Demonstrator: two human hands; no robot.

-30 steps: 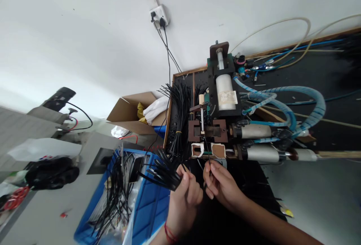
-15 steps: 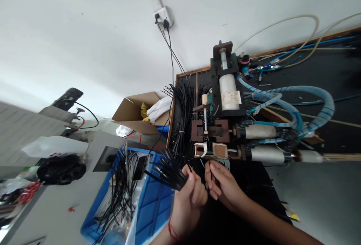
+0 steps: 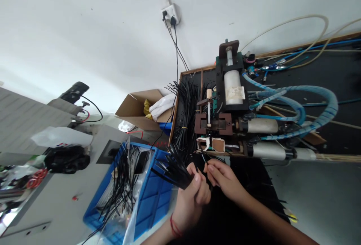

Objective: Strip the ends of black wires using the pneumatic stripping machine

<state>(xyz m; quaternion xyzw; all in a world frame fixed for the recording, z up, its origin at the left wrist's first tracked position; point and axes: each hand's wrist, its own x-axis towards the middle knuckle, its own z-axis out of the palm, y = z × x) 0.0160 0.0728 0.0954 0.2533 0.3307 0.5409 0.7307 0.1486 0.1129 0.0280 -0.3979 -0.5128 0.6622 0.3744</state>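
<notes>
My left hand (image 3: 194, 192) is closed round a fanned bundle of black cable ties (image 3: 172, 168), held just over the right edge of a blue crate (image 3: 153, 207). My right hand (image 3: 224, 179) pinches a single thin black tie (image 3: 203, 159) right beside the left hand, a little below the front of a small pneumatic machine (image 3: 222, 121) with brown jaws and a white cylinder. Both hands sit close together over the black bench mat.
A heap of black ties (image 3: 184, 113) lies on the bench left of the machine. Blue spiral hoses (image 3: 310, 102) run off to the right. The crate holds loose ties and a plastic bag. An open cardboard box (image 3: 141, 109) and a wall socket (image 3: 170, 14) lie behind.
My right hand has drawn back from the machine's front towards the left hand, bringing the single tie with it. The view has shifted slightly.
</notes>
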